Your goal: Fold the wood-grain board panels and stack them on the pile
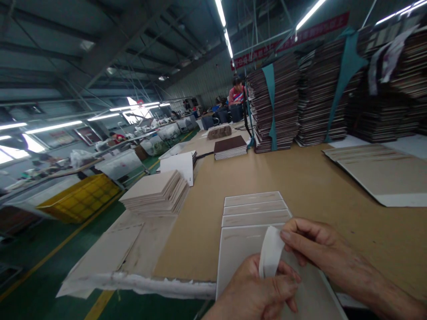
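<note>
A short white strip [271, 251], perhaps paper or tape, is between my hands, bent and standing up. My left hand [258, 289] is closed around its lower end. At the strip's upper right edge, the thumb and fingers of my right hand [310, 242] pinch it. Beneath both hands lies a row of overlapping grey-beige panels [240, 240] with white edges, fanned so that the far edges of several show. My hands cover part of the nearest panel.
The brown tabletop [190, 240] carries a stack of beige boards [153, 191] at left and dark brown covers [230, 146] farther back. Tall piles of dark sheets [273, 102] line the back right. More grey panels [383, 173] lie at right. A person [236, 94] is beyond the piles.
</note>
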{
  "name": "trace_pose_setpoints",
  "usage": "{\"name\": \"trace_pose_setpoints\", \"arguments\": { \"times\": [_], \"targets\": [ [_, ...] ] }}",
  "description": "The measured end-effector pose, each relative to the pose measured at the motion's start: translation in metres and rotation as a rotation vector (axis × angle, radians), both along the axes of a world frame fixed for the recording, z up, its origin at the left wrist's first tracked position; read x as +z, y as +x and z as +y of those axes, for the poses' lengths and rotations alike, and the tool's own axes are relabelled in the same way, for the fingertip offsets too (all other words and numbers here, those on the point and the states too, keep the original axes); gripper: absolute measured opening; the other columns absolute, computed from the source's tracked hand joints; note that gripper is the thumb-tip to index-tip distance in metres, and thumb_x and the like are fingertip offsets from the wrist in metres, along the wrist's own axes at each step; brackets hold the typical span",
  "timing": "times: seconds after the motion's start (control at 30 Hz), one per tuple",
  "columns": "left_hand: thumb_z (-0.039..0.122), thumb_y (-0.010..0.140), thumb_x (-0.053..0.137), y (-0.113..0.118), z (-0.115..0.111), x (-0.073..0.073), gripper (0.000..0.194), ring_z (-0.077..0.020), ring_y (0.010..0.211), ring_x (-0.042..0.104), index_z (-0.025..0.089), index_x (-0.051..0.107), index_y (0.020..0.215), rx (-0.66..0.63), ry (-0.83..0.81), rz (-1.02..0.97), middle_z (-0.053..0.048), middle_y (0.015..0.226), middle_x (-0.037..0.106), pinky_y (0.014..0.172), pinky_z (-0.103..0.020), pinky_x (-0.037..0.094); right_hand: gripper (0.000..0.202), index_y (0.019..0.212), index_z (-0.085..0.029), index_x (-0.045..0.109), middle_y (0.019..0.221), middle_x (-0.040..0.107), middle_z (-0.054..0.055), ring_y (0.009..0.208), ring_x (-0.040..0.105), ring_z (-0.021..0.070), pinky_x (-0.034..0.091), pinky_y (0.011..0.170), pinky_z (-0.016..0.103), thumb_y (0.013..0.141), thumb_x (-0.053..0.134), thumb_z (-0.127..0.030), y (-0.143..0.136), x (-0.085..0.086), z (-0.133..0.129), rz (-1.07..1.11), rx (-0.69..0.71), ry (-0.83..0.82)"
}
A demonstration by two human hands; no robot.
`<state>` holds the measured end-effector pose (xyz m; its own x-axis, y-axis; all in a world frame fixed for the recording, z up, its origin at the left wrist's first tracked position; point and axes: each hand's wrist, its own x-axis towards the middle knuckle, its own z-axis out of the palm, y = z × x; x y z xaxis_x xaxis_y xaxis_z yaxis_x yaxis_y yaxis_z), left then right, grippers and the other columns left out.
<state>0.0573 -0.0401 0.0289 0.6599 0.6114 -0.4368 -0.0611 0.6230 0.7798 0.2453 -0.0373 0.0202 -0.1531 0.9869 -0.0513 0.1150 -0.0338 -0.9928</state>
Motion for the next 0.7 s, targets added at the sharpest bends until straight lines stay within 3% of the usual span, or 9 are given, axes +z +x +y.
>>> {"name": "trace_pose_setpoints", "arguments": {
  "times": [0.2,0.43,0.6,0.7],
  "targets": [
    [0.060,0.063,0.084,0.005,0.003,-0.006,0.054,-0.0025,0.028,0.030,0.015,0.064,0.085,0.062,0.007,-0.003,0.004,0.054,0.061,0.029,-0.018,0.022,0.038,0.078,-0.019,0.064,0.063,0.050,-0.003,0.059,0.046,0.0120,0.039,0.058,0.023,0.090,0.053,-0.053,-0.001,0.005,-0.005,-0.023,-0.006,0.076],
    [0.069,0.067,0.075,0.005,0.005,-0.012,0.058,-0.0023,0.026,0.027,0.016,0.061,0.085,0.131,0.071,0.063,0.006,0.052,0.057,0.028,-0.020,0.015,0.032,0.083,-0.021,0.067,0.064,0.054,-0.002,0.062,0.051,0.0133,0.042,0.060,0.024,0.089,0.051,-0.048,0.007,-0.003,-0.004,-0.062,0.002,0.073],
    [0.075,0.070,0.067,0.006,0.004,-0.014,0.061,-0.0024,0.028,0.028,0.016,0.059,0.086,0.116,0.163,0.161,0.006,0.052,0.054,0.028,-0.020,0.012,0.028,0.097,-0.024,0.068,0.084,0.065,0.001,0.076,0.060,0.0164,0.049,0.065,0.024,0.088,0.057,-0.048,0.010,-0.002,-0.003,-0.057,-0.091,0.132],
    [0.076,0.069,0.065,0.010,0.003,-0.011,0.063,-0.0027,0.027,0.027,0.016,0.058,0.085,0.088,0.180,0.189,0.006,0.052,0.053,0.028,-0.020,0.013,0.030,0.097,-0.024,0.069,0.082,0.066,0.001,0.075,0.062,0.0171,0.050,0.065,0.025,0.088,0.057,-0.050,0.008,0.003,-0.003,-0.116,-0.123,0.175]
  ]
}}
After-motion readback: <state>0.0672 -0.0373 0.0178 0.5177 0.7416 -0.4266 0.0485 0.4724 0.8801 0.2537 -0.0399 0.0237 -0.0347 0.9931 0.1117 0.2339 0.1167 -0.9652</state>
